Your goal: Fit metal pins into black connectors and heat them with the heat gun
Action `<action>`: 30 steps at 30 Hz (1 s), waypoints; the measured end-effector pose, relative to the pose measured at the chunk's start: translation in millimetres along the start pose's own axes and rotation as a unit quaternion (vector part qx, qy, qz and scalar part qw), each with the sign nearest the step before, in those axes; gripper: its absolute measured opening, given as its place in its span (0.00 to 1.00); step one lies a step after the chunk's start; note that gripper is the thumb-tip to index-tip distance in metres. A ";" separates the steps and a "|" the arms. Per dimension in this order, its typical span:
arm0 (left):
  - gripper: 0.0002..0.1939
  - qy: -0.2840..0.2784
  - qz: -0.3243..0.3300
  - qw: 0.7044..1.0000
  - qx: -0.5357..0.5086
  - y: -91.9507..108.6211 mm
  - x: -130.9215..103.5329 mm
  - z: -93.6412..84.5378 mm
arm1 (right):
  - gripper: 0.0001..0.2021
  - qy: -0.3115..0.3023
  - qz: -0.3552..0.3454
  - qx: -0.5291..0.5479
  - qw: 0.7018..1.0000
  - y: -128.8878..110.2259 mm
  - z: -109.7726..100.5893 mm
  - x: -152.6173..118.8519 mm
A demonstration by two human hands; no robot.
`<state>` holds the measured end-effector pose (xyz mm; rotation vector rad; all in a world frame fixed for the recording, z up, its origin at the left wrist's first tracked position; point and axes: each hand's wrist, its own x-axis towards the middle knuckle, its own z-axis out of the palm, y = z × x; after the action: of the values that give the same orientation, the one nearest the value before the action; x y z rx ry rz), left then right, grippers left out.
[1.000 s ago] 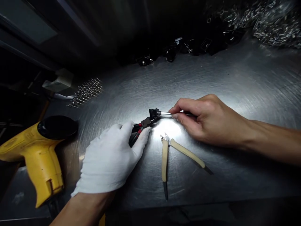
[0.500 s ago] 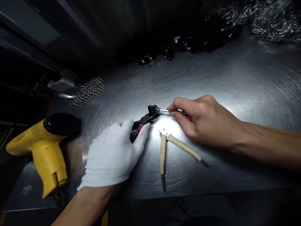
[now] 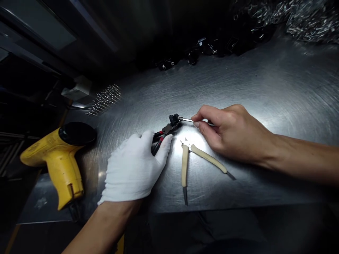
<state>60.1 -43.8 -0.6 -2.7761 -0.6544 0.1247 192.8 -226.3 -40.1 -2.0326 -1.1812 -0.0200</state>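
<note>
My left hand [image 3: 135, 164], in a white glove, is wrapped round black and red pliers [image 3: 162, 134]. The jaws of the pliers reach a small black part [image 3: 173, 119] just above the metal table. My bare right hand [image 3: 231, 132] pinches a thin metal rod [image 3: 187, 120], whose left end meets a small silver fitting at the side of the black part. Whether the rod is joined to the fitting is too small to tell. Below, between my hands, cutters with cream handles [image 3: 209, 158] lie spread open on the table.
A yellow heat gun [image 3: 62, 165] lies at the left. Behind it are rows of small metal pins [image 3: 104, 100] and a pale box [image 3: 79, 88]. Dark parts with metal bits [image 3: 192, 57] line the back. Clear bags of metal pieces [image 3: 315, 24] lie at the back right.
The whole view has shifted, so the table things appear slightly higher and mostly further right. Both hands keep their grips, and the black part and rod stay together between them.
</note>
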 end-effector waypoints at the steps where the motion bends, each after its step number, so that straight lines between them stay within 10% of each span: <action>1: 0.27 -0.001 0.004 1.000 -0.001 -1.2 -0.3 0.7 | 0.08 0.000 -0.014 -0.001 1.000 3.0 -1.3 0.1; 12: 0.26 0.007 0.130 0.991 -0.013 -28.7 10.0 9.5 | 0.09 -0.075 -0.156 0.055 0.983 35.1 -19.6 13.8; 30: 0.29 -0.027 0.182 0.983 0.027 -33.7 13.0 4.2 | 0.08 -0.159 -0.199 0.066 0.965 50.7 -33.4 25.5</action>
<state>56.9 -8.0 5.1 -2.8171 -0.1448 0.2877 256.7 -242.2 -38.0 -1.6934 -1.7297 0.1897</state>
